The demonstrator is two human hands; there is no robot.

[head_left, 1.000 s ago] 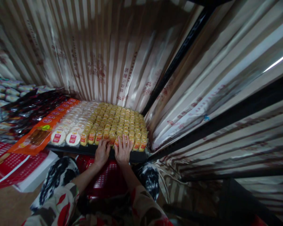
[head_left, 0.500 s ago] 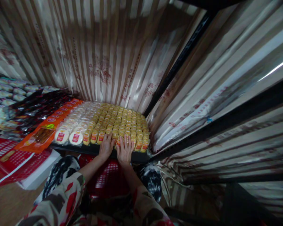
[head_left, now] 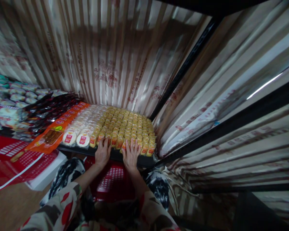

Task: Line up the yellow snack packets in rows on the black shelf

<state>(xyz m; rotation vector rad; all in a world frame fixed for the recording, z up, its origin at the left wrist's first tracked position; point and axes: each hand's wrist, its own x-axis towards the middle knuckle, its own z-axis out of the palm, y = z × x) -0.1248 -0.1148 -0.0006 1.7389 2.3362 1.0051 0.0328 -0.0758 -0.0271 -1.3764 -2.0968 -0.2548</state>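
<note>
Rows of small yellow wrapped cakes (head_left: 125,123) fill the right end of a black shelf (head_left: 86,151). My left hand (head_left: 102,153) rests its fingertips on the front faces of the cakes, fingers stretched out. Further right, my right hand (head_left: 131,154) lies with spread fingers against the front of the same rows. Neither hand is closed around a cake. Beside the yellow cakes, to the left, stand rows of round white packaged cakes (head_left: 82,140) with red labels.
An orange snack packet (head_left: 50,136) and dark shiny packets (head_left: 45,110) lie further left. A red basket (head_left: 110,181) stands below the shelf between my knees, another red basket (head_left: 21,160) at left. Striped plastic sheeting (head_left: 106,57) and a black post (head_left: 183,70) enclose the shelf.
My left hand has slid left along the front of the yellow cakes, widening the gap between my hands. My right hand stays against the rows. The view has shifted slightly.
</note>
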